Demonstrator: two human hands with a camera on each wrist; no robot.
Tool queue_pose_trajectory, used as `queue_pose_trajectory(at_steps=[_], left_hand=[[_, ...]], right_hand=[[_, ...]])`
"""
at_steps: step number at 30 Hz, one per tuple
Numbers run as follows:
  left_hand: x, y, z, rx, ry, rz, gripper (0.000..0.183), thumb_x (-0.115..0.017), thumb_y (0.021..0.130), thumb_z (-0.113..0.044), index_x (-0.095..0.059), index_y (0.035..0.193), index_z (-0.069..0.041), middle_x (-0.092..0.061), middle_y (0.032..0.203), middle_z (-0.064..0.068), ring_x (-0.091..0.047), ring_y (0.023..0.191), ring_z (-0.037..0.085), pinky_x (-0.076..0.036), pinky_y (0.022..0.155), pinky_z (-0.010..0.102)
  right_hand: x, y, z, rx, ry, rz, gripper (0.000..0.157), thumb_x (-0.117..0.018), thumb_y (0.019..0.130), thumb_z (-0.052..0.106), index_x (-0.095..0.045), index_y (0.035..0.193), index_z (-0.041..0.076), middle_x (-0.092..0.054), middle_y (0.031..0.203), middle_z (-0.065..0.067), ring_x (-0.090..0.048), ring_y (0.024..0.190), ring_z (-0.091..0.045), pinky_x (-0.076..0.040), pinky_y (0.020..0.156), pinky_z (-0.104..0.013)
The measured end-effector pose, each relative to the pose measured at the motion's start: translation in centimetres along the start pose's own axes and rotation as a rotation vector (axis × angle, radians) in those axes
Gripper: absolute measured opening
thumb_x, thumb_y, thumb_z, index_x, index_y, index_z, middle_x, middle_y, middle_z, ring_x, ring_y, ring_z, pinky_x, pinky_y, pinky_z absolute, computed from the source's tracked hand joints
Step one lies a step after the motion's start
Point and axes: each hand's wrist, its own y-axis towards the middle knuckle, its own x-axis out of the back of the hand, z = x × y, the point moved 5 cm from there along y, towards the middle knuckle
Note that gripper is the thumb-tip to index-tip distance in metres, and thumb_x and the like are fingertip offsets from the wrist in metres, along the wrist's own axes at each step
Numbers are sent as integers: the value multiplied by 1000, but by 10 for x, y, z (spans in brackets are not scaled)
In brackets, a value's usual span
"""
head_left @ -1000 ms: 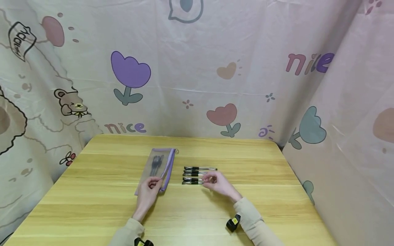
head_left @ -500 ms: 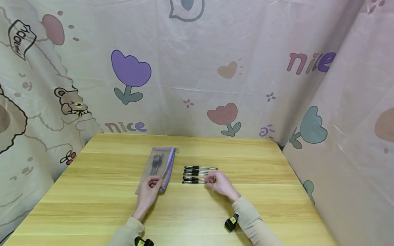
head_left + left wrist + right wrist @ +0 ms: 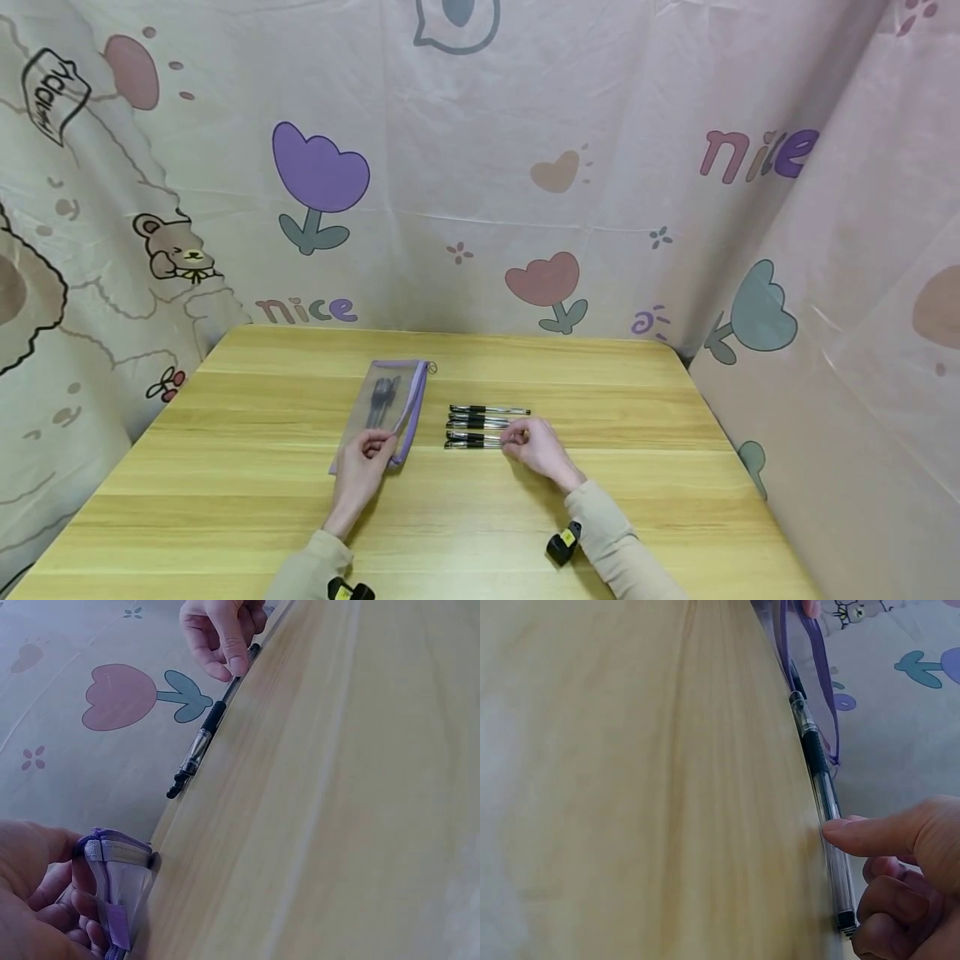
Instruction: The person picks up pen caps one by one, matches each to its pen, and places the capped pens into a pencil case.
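In the head view my left hand pinches the near top edge of a see-through pencil pouch with purple trim. The pouch lies tilted on the table, its zipped side toward the right and its mouth parted. Dark-gripped pens show through its mesh. To its right, several clear pens with black grips lie side by side in a row. My right hand holds the nearest pen by its barrel between thumb and forefinger, the other fingers curled. That pen still lies along the tabletop; its tail end is partly covered by my hand.
The wooden table reaches back to a patterned curtain, which also hangs on both sides. A black wrist camera sits by my right sleeve, and another by my left.
My right hand has slid slightly to the right along the nearest pen, uncovering more of its barrel. The left hand and pouch have stayed in place.
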Motion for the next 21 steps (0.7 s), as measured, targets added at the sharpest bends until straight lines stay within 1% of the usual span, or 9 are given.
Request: queue_pose_trajectory(at_steps=[5,9,15,19,21], left_hand=[[0,0,1,0,0,-4,14,-70,92,-6,-71,101,5,-73,86,16,-53,66,-4,-46,62,14],[-1,1,1,-10,-4,-6,14,-70,92,-5,-70,101,6,-73,86,17,-53,66,-4,-46,62,14],[-1,1,2,-12,-4,-14,13,-70,91,-3,-71,100,6,-73,86,17,-53,65,-4,-46,61,14],[-1,2,2,-15,1,-16,13,-70,91,-4,-71,99,6,-73,85,17,-53,64,-5,-46,61,14],[-1,2,2,-12,2,-19,12,-70,91,-4,-71,99,5,-73,85,16,-53,64,-4,-45,61,14]], right_hand=[[-1,1,0,-2,-25,-14,10,-79,81,4,-77,88,10,-60,73,1,-44,63,-4,-36,61,-19],[-2,2,0,-2,-35,-5,10,-79,81,5,-77,89,9,-60,71,1,-43,62,-4,-35,60,-18],[-2,2,3,-8,-44,15,11,-80,80,8,-78,91,10,-65,78,2,-45,64,-6,-35,61,-19],[-3,3,4,7,-53,8,10,-81,79,7,-78,88,10,-70,85,0,-46,67,-7,-36,62,-19],[-3,3,4,9,-62,2,9,-81,79,8,-78,87,10,-70,85,0,-46,68,-6,-36,63,-19]])
